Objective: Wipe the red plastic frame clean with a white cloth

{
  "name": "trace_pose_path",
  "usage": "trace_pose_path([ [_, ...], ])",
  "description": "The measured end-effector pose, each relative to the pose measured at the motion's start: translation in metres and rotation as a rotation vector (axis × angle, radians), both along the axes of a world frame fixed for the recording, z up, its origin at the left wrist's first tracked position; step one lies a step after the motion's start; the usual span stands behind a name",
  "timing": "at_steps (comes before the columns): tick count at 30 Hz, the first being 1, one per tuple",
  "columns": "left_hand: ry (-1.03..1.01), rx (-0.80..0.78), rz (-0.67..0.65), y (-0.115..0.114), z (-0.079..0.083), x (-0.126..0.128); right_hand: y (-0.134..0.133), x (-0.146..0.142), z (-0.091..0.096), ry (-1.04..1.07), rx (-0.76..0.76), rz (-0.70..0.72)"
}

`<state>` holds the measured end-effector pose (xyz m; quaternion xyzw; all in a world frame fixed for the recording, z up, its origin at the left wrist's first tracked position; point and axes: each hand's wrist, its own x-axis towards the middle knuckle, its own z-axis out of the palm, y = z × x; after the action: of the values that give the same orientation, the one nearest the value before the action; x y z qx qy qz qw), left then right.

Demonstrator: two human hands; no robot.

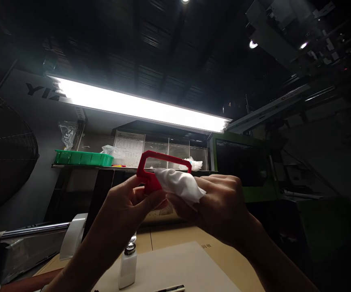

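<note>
I hold a red plastic frame-shaped part up in front of me, against the bright lamp. My left hand is closed on its lower left corner, thumb on the front. My right hand is closed on a white cloth, which presses against the part's lower right side. The bottom edge of the red part is hidden behind the cloth and my fingers.
A small white dispenser bottle with a metal top stands on the tan table, beside a pale sheet and a pen. A green tray sits on a shelf behind. A long lamp glares overhead; a fan guard is at left.
</note>
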<state>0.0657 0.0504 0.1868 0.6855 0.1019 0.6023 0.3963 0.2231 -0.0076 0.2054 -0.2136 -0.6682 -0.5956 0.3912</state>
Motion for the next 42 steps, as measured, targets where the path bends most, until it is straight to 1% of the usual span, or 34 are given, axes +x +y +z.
trace_pose_path([
  [3, -0.027, 0.012, -0.002, -0.002, 0.000, 0.002, 0.000, -0.003, 0.002, -0.002, 0.018, -0.039],
  [8, -0.014, 0.007, -0.001, -0.006, -0.001, 0.005, 0.004, -0.008, 0.009, -0.005, 0.049, -0.078],
  [11, -0.001, 0.002, 0.031, -0.008, -0.002, 0.004, 0.006, -0.007, 0.015, 0.061, 0.137, -0.109],
  [13, -0.005, 0.002, 0.035, -0.008, -0.003, 0.002, 0.005, -0.004, 0.017, 0.126, 0.166, -0.084],
  [15, -0.006, 0.019, 0.032, -0.005, -0.001, -0.001, 0.004, 0.001, 0.016, 0.193, 0.108, -0.014],
  [17, -0.012, 0.042, 0.051, -0.002, 0.004, -0.005, 0.001, 0.005, 0.013, 0.264, 0.024, 0.091],
  [20, -0.060, 0.071, 0.063, 0.003, 0.018, -0.010, -0.001, 0.012, 0.007, 0.367, -0.046, 0.237],
  [22, -0.105, 0.103, 0.040, 0.005, 0.028, -0.013, 0.000, 0.015, 0.005, 0.410, -0.070, 0.287],
  [26, -0.170, 0.170, 0.006, 0.005, 0.042, -0.015, 0.005, 0.021, 0.001, 0.422, -0.098, 0.280],
  [31, -0.199, 0.185, 0.006, 0.003, 0.045, -0.013, 0.011, 0.027, -0.004, 0.429, -0.115, 0.246],
  [33, -0.207, 0.175, 0.020, 0.002, 0.045, -0.014, 0.013, 0.028, -0.005, 0.408, -0.080, 0.226],
  [36, -0.190, 0.155, 0.030, 0.000, 0.044, -0.015, 0.015, 0.026, -0.004, 0.339, 0.041, 0.188],
  [38, -0.168, 0.148, 0.029, 0.000, 0.043, -0.015, 0.015, 0.023, -0.002, 0.291, 0.126, 0.153],
  [42, -0.158, 0.123, 0.031, 0.002, 0.042, -0.013, 0.012, 0.013, 0.004, 0.199, 0.229, 0.090],
])
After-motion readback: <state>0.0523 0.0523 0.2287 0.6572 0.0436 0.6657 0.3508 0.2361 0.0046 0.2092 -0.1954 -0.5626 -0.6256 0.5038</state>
